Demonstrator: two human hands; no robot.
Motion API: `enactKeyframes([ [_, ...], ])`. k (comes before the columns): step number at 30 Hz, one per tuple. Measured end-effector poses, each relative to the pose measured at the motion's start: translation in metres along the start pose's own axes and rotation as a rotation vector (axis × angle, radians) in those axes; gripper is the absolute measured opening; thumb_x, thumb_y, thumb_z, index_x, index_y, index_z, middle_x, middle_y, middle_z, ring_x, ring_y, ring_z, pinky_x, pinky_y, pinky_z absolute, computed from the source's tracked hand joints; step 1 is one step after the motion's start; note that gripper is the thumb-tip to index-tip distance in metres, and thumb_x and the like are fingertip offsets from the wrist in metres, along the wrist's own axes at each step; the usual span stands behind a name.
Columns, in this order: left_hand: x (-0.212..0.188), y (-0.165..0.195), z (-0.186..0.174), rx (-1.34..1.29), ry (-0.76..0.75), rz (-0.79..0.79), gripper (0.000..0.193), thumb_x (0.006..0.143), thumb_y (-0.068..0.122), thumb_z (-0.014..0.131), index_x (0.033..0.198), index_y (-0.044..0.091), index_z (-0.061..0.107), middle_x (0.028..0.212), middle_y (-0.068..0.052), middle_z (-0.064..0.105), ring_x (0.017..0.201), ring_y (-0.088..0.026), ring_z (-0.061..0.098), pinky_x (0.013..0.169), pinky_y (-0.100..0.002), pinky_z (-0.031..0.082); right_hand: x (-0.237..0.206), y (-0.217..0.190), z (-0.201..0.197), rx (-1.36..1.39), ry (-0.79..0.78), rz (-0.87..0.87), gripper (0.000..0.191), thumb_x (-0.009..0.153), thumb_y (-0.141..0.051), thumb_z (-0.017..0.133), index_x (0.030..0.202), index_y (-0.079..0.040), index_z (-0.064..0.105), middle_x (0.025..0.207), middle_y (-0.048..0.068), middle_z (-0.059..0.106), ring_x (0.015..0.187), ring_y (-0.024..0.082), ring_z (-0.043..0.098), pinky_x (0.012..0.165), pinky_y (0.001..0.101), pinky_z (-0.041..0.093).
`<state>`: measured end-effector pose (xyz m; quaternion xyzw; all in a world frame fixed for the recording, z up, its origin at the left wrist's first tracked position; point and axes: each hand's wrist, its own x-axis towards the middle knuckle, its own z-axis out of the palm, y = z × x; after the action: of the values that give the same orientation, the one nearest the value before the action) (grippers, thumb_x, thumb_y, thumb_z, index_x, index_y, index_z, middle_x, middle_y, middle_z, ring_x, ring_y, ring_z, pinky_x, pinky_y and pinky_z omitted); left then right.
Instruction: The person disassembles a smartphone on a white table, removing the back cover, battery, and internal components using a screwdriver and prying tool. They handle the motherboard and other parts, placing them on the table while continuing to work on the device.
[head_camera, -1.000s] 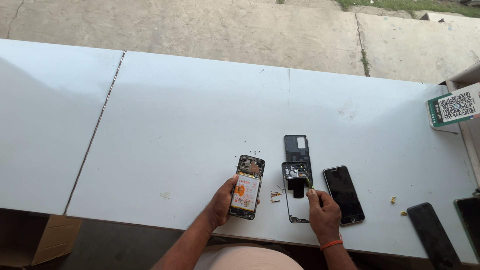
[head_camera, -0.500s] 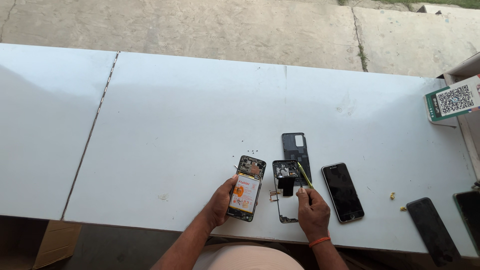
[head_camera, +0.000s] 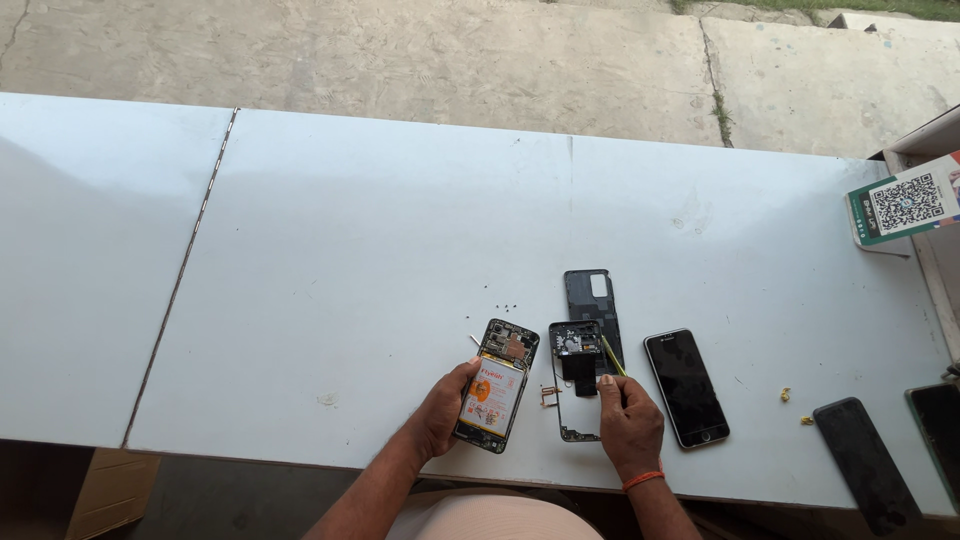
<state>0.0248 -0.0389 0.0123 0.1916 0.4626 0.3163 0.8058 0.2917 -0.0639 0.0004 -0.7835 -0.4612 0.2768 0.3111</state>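
L hand (head_camera: 440, 412) grips opened phone (head_camera: 497, 385) on worktop (head_camera: 350, 250); R hand (head_camera: 628, 420) pinches thin tool (head_camera: 612, 356), prob. tweezers, over phone frame (head_camera: 577, 378).

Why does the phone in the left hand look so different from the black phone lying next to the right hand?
The opened phone shows its insides, a battery with an orange and white label; the black phone is closed, showing only dark glass. The left hand grips the opened phone; the black phone lies untouched on the table. Both are flat rectangles of like size.

Opened phone (head_camera: 497, 387) in left hand (head_camera: 443, 408), thin tool (head_camera: 612, 355) in right hand (head_camera: 628, 424).
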Motion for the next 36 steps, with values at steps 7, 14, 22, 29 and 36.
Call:
enactKeyframes([
  [7,0.0028,-0.0021,-0.0019,0.009,-0.023,-0.012,0.058,0.099,0.051,0.040,0.124,0.002,0.059,0.097,-0.015,0.074,0.080,-0.019,0.077,0.064,-0.033,0.068,0.0024,0.0039,-0.0027,-0.015,-0.020,0.014,0.032,0.098,-0.034,0.064,0.096,-0.007,0.079,0.060,0.002,0.068,0.050,0.009,0.057,0.047,0.0265,0.046],
  [14,0.0029,-0.0023,-0.0007,-0.006,-0.020,-0.007,0.057,0.102,0.050,0.040,0.124,0.002,0.060,0.100,-0.016,0.073,0.082,-0.018,0.077,0.066,-0.032,0.067,0.0037,0.0003,-0.0032,-0.049,-0.030,0.020,0.033,0.099,-0.035,0.065,0.093,-0.007,0.080,0.057,0.001,0.067,0.049,0.009,0.058,0.046,0.0271,0.046],
  [22,0.0012,-0.0012,0.0017,0.021,-0.013,-0.001,0.058,0.100,0.051,0.039,0.123,0.002,0.060,0.099,-0.016,0.073,0.081,-0.018,0.077,0.064,-0.033,0.067,0.0034,0.0016,-0.0049,-0.084,-0.023,-0.073,0.032,0.097,-0.034,0.066,0.090,-0.007,0.079,0.054,0.001,0.064,0.045,0.010,0.056,0.043,0.0284,0.043],
  [29,0.0005,0.0013,0.0039,-0.005,-0.011,-0.012,0.057,0.101,0.050,0.039,0.125,0.003,0.059,0.101,-0.015,0.073,0.084,-0.018,0.077,0.066,-0.033,0.068,0.0044,0.0019,-0.0062,-0.106,-0.028,-0.124,0.030,0.097,-0.033,0.066,0.089,-0.006,0.078,0.053,0.000,0.064,0.044,0.009,0.056,0.041,0.0277,0.043],
  [36,0.0009,0.0031,0.0067,0.027,0.007,-0.001,0.057,0.102,0.050,0.037,0.122,0.002,0.060,0.100,-0.016,0.074,0.083,-0.018,0.077,0.067,-0.032,0.068,0.0048,0.0011,-0.0067,-0.111,-0.042,-0.139,0.029,0.097,-0.031,0.065,0.090,-0.007,0.078,0.053,0.001,0.065,0.042,0.010,0.056,0.039,0.0276,0.042],
])
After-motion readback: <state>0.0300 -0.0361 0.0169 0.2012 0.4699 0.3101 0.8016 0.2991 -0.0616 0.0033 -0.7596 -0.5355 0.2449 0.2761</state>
